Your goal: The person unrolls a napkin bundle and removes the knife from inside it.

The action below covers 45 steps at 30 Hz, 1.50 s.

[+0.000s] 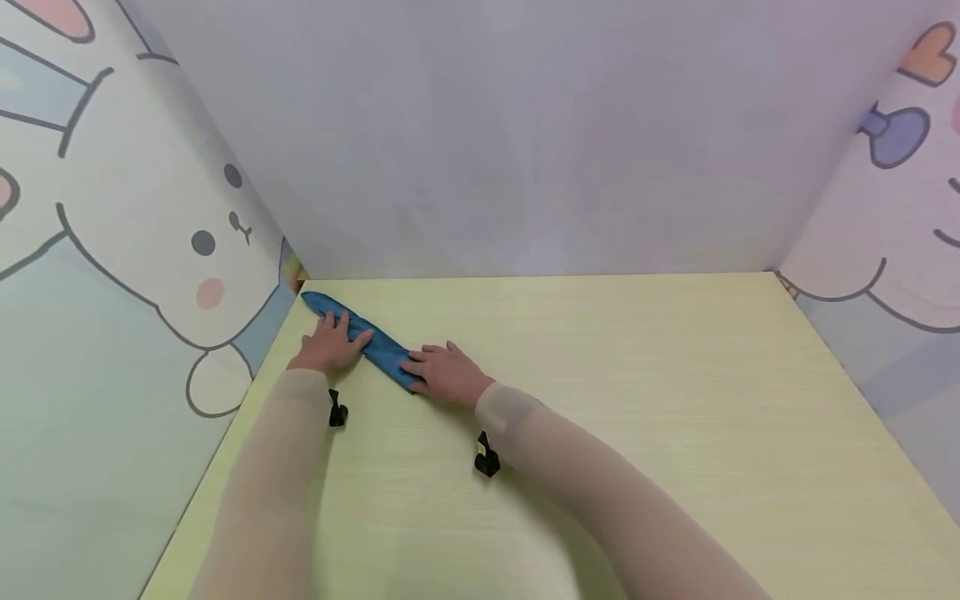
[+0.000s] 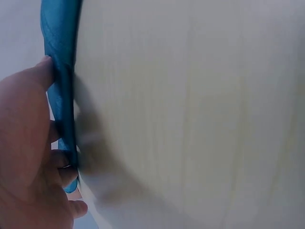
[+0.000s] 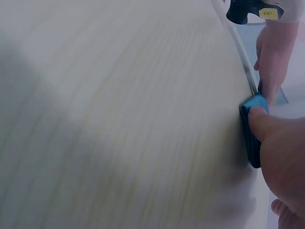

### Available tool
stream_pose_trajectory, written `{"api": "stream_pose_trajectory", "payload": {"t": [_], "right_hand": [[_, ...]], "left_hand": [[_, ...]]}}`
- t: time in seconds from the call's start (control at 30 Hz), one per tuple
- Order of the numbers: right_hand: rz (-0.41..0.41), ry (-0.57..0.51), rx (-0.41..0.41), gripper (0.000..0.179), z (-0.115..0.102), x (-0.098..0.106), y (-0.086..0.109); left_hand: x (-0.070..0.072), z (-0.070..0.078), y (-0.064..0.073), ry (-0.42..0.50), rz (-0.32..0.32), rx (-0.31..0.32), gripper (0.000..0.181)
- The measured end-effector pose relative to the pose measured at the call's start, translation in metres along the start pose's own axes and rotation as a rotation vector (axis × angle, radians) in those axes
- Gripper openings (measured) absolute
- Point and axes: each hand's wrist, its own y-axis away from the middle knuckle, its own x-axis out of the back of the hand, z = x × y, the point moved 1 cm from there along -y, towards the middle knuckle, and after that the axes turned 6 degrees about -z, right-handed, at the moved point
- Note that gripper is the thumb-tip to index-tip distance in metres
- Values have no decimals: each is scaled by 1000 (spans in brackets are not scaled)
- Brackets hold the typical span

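From my end I see the folded blue cloth (image 1: 384,352) toward ten o'clock on the wood-grain table (image 1: 637,375), the left hand (image 1: 328,346) and right hand (image 1: 452,377) resting on it, fingers spread.

An indoor nook decorated like a child's room or nursery, though its exact kind cannot be told. A pale yellow wood-grain table (image 1: 675,433) fills the lower frame, its far edge by a plain lilac-grey wall (image 1: 487,142) across the top centre. The left wall (image 1: 90,467) carries a big white cartoon rabbit (image 1: 150,192) with a pink cheek; the right wall (image 1: 832,225) shows more cartoon drawing, including an orange heart (image 1: 927,58) at upper right.
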Motion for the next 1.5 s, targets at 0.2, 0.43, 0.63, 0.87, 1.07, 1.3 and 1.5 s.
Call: {"api": "stream_pose_trajectory", "payload": {"t": [0.2, 0.43, 0.63, 0.87, 1.07, 1.3, 1.5], "right_hand": [[22, 29, 3, 52, 0, -5, 1], [16, 24, 0, 51, 1, -6, 9], [42, 17, 5, 50, 2, -8, 19], [41, -36, -6, 50, 3, -11, 33], [26, -92, -17, 51, 5, -13, 46], [23, -124, -19, 51, 7, -14, 62], [45, -129, -27, 50, 12, -19, 81]], "left_hand": [[-3, 3, 5, 11, 7, 13, 96], [-5, 9, 8, -1, 17, 18, 96], [-9, 16, 14, 1, 20, 23, 97], [-16, 26, 19, 0, 26, 33, 93], [-23, 33, 20, -24, 49, 27, 94], [-27, 49, 30, -32, 57, 27, 91], [-32, 69, 37, -55, 57, 17, 88]]}}
